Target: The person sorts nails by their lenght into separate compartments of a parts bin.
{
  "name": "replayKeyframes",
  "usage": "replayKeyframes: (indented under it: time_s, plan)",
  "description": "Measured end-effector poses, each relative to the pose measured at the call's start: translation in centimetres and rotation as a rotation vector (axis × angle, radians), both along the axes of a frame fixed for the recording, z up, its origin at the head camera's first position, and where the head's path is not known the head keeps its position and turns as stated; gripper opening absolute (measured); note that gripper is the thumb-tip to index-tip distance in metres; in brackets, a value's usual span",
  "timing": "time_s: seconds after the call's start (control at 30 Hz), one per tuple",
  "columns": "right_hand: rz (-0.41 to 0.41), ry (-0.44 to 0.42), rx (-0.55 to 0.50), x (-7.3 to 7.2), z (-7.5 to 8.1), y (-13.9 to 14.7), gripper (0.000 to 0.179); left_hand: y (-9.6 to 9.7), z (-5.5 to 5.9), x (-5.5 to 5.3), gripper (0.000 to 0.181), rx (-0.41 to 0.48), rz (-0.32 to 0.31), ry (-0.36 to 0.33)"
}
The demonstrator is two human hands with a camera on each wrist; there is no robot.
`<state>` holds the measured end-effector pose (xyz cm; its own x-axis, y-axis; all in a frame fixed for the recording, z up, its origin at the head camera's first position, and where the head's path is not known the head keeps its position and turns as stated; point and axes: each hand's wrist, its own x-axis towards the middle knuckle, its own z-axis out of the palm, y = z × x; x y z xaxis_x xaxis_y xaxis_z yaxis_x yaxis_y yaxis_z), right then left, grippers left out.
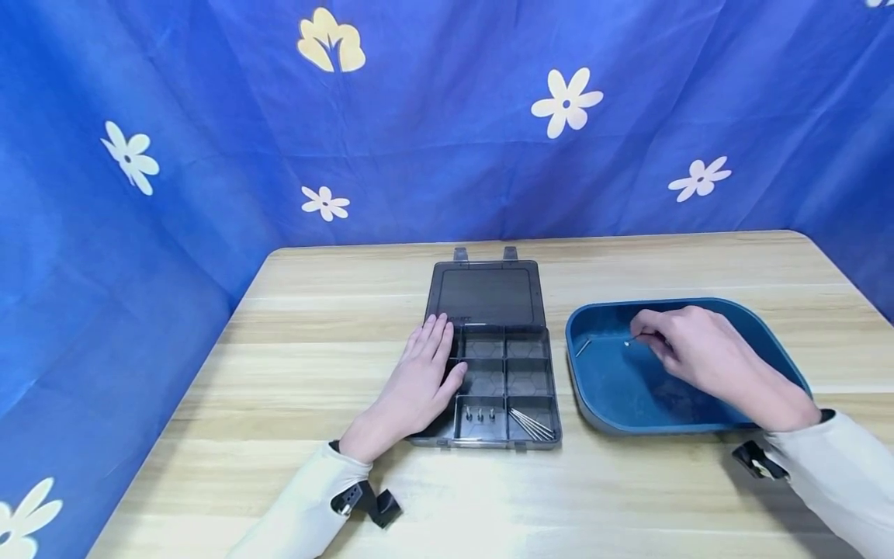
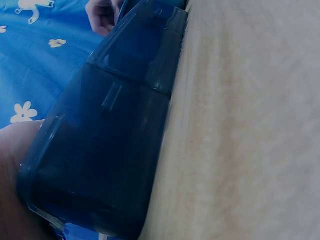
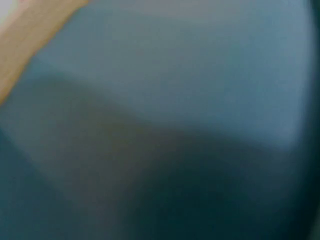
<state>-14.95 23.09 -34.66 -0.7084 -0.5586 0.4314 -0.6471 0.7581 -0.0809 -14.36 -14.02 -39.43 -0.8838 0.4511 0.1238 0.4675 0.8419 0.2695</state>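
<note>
A dark translucent compartment box lies with its lid folded back. My left hand rests flat over its left side, fingers extended and thumb at a divider. Three short metal pieces are in the front middle compartment, and several long thin metal rods lie in the front right one. Inside the blue bin, my right hand has its fingers curled and pinches a small thin metal piece with a bright end. Another short metal rod lies at the bin's left.
Both stand on a light wooden table, the bin right of the box. A blue flowered cloth hangs behind the table and at its sides. The right wrist view shows only the blurred bin wall.
</note>
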Motion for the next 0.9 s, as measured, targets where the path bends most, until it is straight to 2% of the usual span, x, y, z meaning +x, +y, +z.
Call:
replayKeyframes:
  time_s: [0.3,0.53,0.9]
  plan:
    - [0.021,0.008,-0.025,0.7,1.4,-1.8,0.019,-0.2,-0.3,0.2,0.063,0.010,0.003,0.001]
    - [0.097,0.011,-0.110,0.7,1.7,-4.0,0.019,-0.5,-0.4,0.4,0.064,0.018,0.009,0.016]
    - [0.200,0.044,-0.121,1.3,2.5,-6.1,0.020,-0.4,-0.3,0.5,0.063,0.016,0.006,0.021]
